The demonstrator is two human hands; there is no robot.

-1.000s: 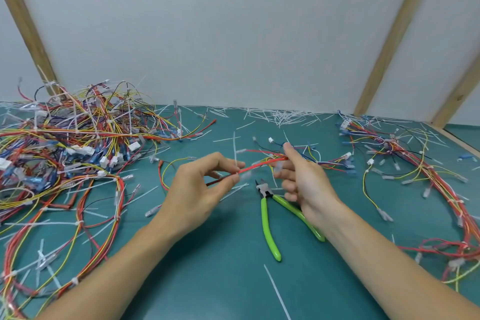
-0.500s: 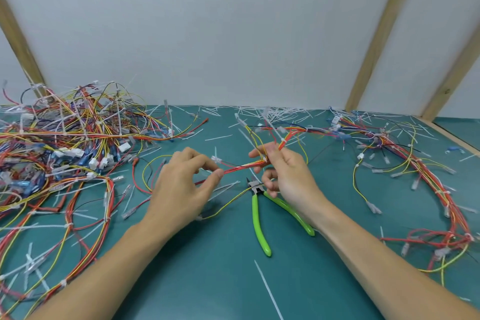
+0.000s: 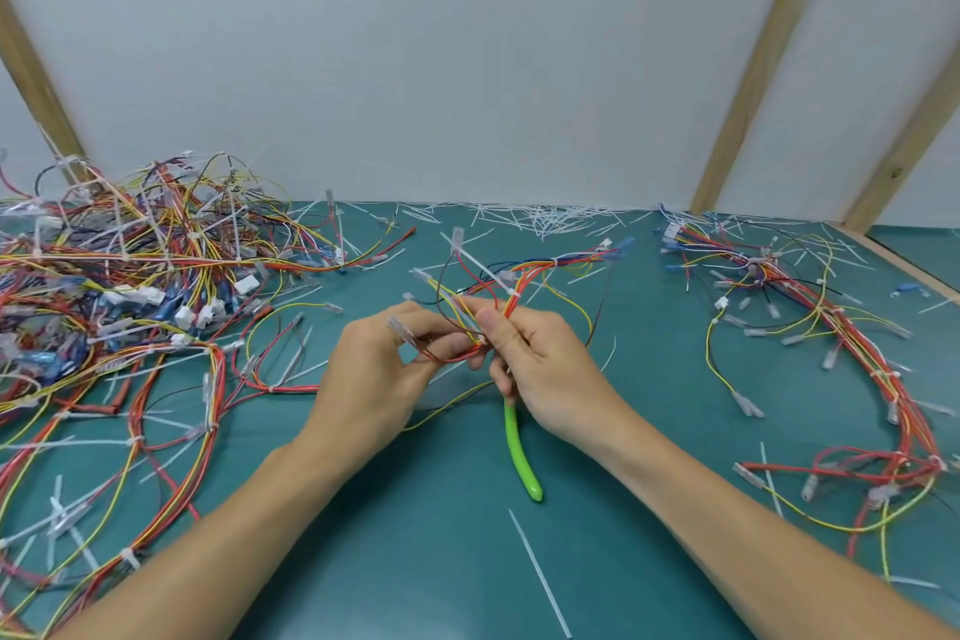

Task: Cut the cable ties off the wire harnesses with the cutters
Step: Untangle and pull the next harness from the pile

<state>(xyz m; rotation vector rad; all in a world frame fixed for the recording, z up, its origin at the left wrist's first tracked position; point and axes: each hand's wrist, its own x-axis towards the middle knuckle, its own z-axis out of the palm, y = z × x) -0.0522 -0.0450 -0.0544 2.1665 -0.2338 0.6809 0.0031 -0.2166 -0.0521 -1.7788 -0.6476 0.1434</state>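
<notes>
A small wire harness (image 3: 540, 273) of red, orange and yellow wires with white cable ties is held above the table's middle. My left hand (image 3: 374, 374) pinches its near end, and my right hand (image 3: 545, 369) grips the bundle close beside it. The green-handled cutters (image 3: 519, 452) lie on the green mat under my right hand. One handle shows; the jaws are hidden behind the hand.
A big tangled pile of harnesses (image 3: 130, 286) fills the left side. A long harness (image 3: 841, 343) runs down the right. Cut tie scraps (image 3: 540, 218) litter the back edge, and a white tie strip (image 3: 540, 572) lies near the front. Wooden posts (image 3: 753, 62) lean against the wall.
Both hands have come closer together, and the harness has been gathered up between them and lifted. My right hand now covers the cutters' jaws.
</notes>
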